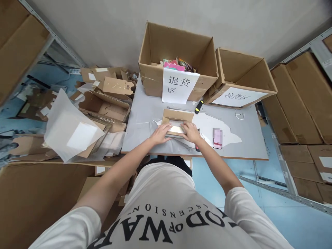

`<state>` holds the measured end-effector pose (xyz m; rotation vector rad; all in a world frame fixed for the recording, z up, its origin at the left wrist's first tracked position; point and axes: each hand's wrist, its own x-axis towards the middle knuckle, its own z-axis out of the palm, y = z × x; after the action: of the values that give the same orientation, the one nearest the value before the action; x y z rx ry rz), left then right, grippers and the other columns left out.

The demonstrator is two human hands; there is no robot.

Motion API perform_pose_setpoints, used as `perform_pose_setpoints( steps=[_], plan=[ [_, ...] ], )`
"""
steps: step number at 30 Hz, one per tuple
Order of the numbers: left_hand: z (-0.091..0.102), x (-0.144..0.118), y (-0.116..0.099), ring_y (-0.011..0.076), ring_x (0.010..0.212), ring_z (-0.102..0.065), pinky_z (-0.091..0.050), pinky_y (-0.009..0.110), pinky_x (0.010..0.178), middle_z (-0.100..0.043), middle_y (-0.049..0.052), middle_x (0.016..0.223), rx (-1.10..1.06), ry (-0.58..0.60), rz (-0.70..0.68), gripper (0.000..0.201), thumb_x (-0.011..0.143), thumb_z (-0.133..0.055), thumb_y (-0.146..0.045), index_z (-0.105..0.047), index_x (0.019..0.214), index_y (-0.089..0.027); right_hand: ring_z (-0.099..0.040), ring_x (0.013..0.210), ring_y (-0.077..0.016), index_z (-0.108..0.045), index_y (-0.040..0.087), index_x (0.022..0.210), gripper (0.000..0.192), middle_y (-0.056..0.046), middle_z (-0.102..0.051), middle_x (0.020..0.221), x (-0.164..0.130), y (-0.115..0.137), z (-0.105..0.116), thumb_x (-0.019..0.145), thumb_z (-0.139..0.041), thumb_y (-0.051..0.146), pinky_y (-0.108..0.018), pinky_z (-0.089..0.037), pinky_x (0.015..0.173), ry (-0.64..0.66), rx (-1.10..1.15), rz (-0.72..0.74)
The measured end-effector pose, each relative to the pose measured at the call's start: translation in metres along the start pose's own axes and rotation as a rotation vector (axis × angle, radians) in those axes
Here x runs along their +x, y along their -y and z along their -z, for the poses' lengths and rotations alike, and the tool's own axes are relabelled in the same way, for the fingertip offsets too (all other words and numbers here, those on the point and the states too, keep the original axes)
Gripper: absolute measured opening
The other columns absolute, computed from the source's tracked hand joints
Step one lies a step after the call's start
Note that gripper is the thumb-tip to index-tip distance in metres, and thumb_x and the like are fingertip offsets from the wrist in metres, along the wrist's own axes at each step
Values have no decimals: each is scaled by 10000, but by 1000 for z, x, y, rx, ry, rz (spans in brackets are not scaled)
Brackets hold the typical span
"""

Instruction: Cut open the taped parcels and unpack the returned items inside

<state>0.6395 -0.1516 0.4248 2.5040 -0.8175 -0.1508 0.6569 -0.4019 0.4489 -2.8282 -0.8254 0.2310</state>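
Note:
A small open cardboard box (178, 114) lies on the grey table, with a pale, cream-coloured item (176, 129) at its near side. My left hand (161, 133) grips the box's near left corner, fingers pointing inward. On the near right corner, my right hand (190, 131) takes hold with its fingers bent over the edge. White paper sheets (210, 121) spread under and beside the box. Just behind it to the right is a yellow and black cutter (199, 107). Part of a red and black object (197, 148) shows by my right wrist; its kind is unclear.
At the table's back stand a large carton (153, 81) holding colourful packages and another carton (246, 65), both with paper signs. A pink-screened phone (217, 139) lies right of my hands. Cardboard scraps (103, 107) pile up left. Shelves with cartons (298, 103) flank the table (249, 138).

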Motion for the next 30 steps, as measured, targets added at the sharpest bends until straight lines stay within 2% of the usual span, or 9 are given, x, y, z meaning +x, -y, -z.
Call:
perform_pose_setpoints(
  steps=[4, 9, 14, 17, 21, 23, 26, 28, 30],
  plan=[
    [15, 3, 35, 334, 1410, -257, -237, 486, 1130, -334, 175, 1501, 0, 75, 66, 1052, 650, -750, -465, -184, 1478, -147, -458, 1095, -319, -399, 140, 1383, 701, -171, -494, 1240, -3, 6, -7, 804, -615, 471, -413, -357, 947, 96, -3, -72],
    [17, 14, 56, 309, 1310, -435, -383, 388, 1042, -401, 166, 1464, 3, 167, 102, 1050, 622, -775, -416, -203, 1463, -157, -509, 1070, -287, -511, 145, 1202, 581, -147, -530, 1195, 13, 16, -1, 728, -722, 409, -362, -400, 901, 142, 41, -156],
    [18, 26, 54, 318, 1202, -527, -437, 395, 977, -543, 144, 1329, 62, 144, 156, 1006, 574, -797, -444, -306, 1404, -160, -610, 929, -261, -524, 183, 1155, 282, -127, -665, 983, 12, 29, 3, 873, -523, 191, -361, -413, 854, 175, -105, -200],
    [19, 31, 51, 331, 1178, -538, -471, 382, 923, -576, 131, 1282, 80, 137, 182, 928, 601, -773, -404, -337, 1386, -171, -595, 1046, -270, -544, 184, 1192, 367, -168, -658, 1107, -6, 35, -10, 900, -346, 82, -380, -410, 899, 139, -163, -154],
    [21, 27, 48, 328, 1222, -511, -438, 383, 980, -545, 121, 1331, 60, 177, 200, 911, 645, -731, -363, -285, 1418, -179, -322, 1377, -290, -360, 143, 1422, 533, -155, -374, 1488, -37, 39, -42, 893, -335, 84, -463, -267, 1091, 41, -164, -23],
    [25, 23, 46, 305, 1230, -511, -370, 398, 1055, -518, 112, 1369, 65, 212, 177, 931, 658, -714, -373, -242, 1439, -186, -199, 1430, -310, -280, 102, 1465, 586, -162, -248, 1546, -47, 40, -55, 892, -398, 147, -492, -188, 1129, 29, -157, -7],
    [36, 21, 41, 285, 1248, -500, -242, 442, 1131, -451, 124, 1432, 111, 278, 119, 951, 668, -680, -374, -192, 1459, -178, -138, 1441, -339, -263, 64, 1471, 649, -187, -180, 1560, -52, 42, -57, 900, -468, 293, -507, -147, 1141, 37, -120, -2],
    [44, 24, 36, 295, 1295, -448, -206, 478, 1135, -425, 143, 1449, 153, 307, 112, 908, 674, -649, -374, -227, 1450, -165, -189, 1433, -317, -315, 80, 1453, 592, -183, -248, 1541, -47, 41, -48, 932, -418, 341, -494, -170, 1138, 37, -68, -18],
    [50, 29, 28, 307, 1332, -395, -187, 520, 1125, -493, 143, 1390, 208, 304, 122, 764, 703, -602, -375, -351, 1394, -169, -318, 1386, -268, -438, 110, 1379, 475, -171, -414, 1459, -38, 39, -33, 968, -332, 323, -460, -223, 1122, 43, 0, -34]
  ],
)
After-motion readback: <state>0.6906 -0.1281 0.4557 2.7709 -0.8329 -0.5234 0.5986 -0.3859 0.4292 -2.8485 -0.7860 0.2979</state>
